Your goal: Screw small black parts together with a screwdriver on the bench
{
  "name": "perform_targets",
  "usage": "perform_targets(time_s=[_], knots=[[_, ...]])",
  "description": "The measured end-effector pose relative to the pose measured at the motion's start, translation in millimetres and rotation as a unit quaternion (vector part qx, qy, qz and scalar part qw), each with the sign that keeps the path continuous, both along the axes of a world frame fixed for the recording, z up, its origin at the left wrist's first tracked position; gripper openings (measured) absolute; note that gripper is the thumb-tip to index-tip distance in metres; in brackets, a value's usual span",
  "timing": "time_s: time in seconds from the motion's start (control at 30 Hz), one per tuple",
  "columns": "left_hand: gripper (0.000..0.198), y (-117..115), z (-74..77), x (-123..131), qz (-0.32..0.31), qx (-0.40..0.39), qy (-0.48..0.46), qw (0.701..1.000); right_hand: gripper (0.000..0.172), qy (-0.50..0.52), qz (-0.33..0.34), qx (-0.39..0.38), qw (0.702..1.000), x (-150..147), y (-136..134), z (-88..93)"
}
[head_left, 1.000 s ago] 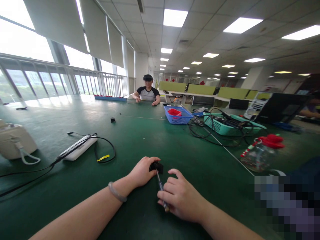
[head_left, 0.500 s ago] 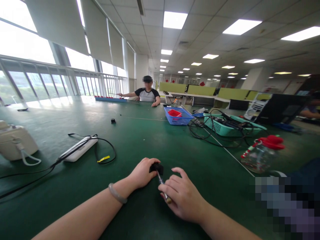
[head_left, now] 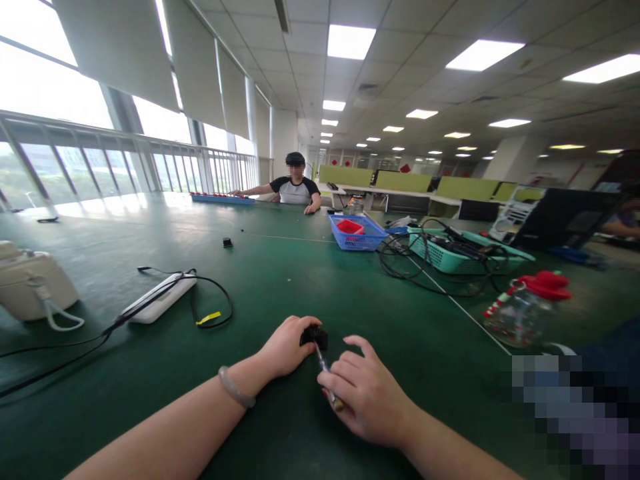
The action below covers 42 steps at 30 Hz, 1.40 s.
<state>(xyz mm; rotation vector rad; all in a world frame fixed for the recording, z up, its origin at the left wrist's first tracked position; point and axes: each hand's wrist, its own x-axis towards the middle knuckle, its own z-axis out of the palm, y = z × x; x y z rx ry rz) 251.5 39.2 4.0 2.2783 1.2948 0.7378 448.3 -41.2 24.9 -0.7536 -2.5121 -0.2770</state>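
Note:
My left hand (head_left: 289, 343), with a pale bangle on its wrist, is closed on a small black block (head_left: 316, 337) at the middle front of the table. Its thumb and fingers press the block from the left side. My right hand (head_left: 363, 393) grips a small screwdriver (head_left: 324, 367) with a metal shaft and a brass-coloured end. The shaft points away from me, and its tip meets the near face of the block. Exactly where the tip sits is too small to make out. The right index finger is raised off the tool.
On the green table (head_left: 270, 287) lie a white power strip (head_left: 163, 300) with black cables, a beige bag (head_left: 35, 283) and another small black block (head_left: 227, 242). Rightward stand a blue basket (head_left: 359, 237), a teal basket (head_left: 435, 257) and a red-lidded jar (head_left: 525, 313). A person (head_left: 295, 190) sits opposite.
My hands, the black block and the screwdriver keep nearly the same place. Across the table, the other person's outstretched hand has come down onto the long blue tray.

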Motion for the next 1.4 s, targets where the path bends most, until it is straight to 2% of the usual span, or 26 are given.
perform_targets(time_s=[0.73,1.4], knots=[[0.04,0.0,1.0,-0.4,-0.005,0.003,-0.008,1.0,0.018,0.017,-0.013,0.014,1.0,0.5,0.9,0.5],[0.044,2.3,-5.2,-0.5,0.012,0.002,-0.01,1.0,0.021,0.032,-0.036,0.037,0.998,2.3,4.0,-0.3]])
